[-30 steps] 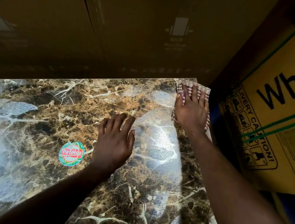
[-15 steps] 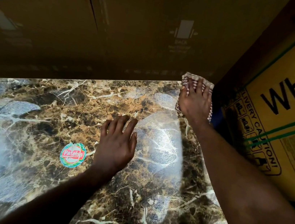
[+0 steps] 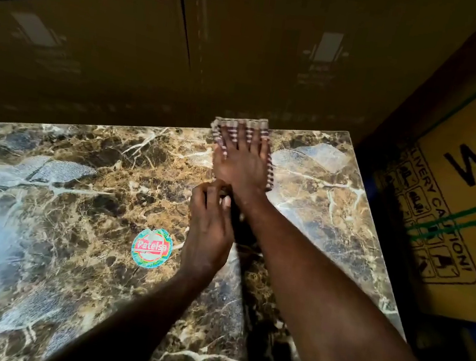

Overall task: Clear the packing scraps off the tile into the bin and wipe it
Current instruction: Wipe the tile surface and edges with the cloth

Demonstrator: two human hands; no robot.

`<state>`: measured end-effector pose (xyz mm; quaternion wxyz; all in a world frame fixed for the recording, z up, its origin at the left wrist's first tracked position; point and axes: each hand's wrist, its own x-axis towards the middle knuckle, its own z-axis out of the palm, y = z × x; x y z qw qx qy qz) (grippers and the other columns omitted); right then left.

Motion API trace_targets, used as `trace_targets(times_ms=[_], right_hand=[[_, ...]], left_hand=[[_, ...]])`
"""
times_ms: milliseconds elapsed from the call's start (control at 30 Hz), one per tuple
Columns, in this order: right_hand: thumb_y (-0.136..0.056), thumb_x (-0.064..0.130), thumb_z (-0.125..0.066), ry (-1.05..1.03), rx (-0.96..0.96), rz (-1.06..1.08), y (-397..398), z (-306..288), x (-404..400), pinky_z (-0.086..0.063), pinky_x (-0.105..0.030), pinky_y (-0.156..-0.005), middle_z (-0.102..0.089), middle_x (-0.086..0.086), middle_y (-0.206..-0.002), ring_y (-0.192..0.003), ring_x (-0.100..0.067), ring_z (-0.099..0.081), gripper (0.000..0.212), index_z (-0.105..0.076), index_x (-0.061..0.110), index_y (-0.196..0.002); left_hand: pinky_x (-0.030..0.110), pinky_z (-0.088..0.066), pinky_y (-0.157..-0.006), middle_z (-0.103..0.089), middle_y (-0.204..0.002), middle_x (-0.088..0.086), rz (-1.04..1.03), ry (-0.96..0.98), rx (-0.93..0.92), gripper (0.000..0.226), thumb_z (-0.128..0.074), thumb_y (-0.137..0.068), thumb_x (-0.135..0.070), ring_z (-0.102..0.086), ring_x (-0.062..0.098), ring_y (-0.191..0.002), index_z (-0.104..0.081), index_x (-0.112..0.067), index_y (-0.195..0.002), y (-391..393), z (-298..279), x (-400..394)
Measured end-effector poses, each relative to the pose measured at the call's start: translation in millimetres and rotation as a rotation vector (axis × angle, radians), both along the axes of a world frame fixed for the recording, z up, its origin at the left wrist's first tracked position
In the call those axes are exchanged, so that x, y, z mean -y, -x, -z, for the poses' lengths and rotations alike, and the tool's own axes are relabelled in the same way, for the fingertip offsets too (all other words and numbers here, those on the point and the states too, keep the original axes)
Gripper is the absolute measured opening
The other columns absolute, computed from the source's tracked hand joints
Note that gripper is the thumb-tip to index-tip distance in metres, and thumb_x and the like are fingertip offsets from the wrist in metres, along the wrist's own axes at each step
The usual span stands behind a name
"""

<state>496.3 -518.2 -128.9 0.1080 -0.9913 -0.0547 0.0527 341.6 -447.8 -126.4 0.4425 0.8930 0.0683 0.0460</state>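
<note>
A glossy brown marble tile [image 3: 82, 189] fills the lower view. My right hand [image 3: 241, 158] lies flat with straight fingers on a red-and-white striped cloth [image 3: 270, 169], pressing it to the tile at its far edge. The cloth shows past my fingertips and along the hand's right side. My left hand [image 3: 208, 228] rests on the tile just behind the right wrist, fingers bent a little, holding nothing. A round green and red sticker [image 3: 151, 247] sits on the tile to the left of my left hand.
Dark cardboard boxes [image 3: 187, 51] stand close behind the tile's far edge. A yellow carton [image 3: 455, 211] with black print and green straps stands at the right, past the tile's right edge. Bright glare covers the tile's left part.
My right hand has slid the cloth leftward along the far edge, away from the right corner. My left hand's fingers have bent and now lie against the right wrist.
</note>
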Motion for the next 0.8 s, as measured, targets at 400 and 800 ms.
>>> trace_targets(times_ms=[400, 800], right_hand=[[-0.108, 0.064, -0.009, 0.031, 0.041, 0.164, 16, 3, 60, 0.006, -0.062, -0.129, 0.004, 0.001, -0.178, -0.164, -0.032, 0.011, 0.065, -0.002, 0.042, -0.169], [-0.109, 0.063, -0.01, 0.025, 0.01, 0.159, 65, -4, 64, 0.004, -0.058, -0.131, 0.008, 0.004, -0.178, -0.164, -0.029, 0.011, 0.063, 0.002, 0.044, -0.168]], left_hand=[[0.036, -0.046, -0.098, -0.04, -0.136, 0.0, -0.027, 0.094, 0.091, 0.039, -0.031, -0.114, -0.044, -0.048, 0.018, -0.118, -0.047, -0.02, -0.141, 2, -7, -6], [0.049, -0.051, -0.102, -0.036, -0.128, -0.006, -0.082, 0.169, 0.207, 0.032, -0.036, -0.117, -0.04, -0.049, 0.017, -0.113, -0.047, -0.017, -0.137, 1, -3, -5]])
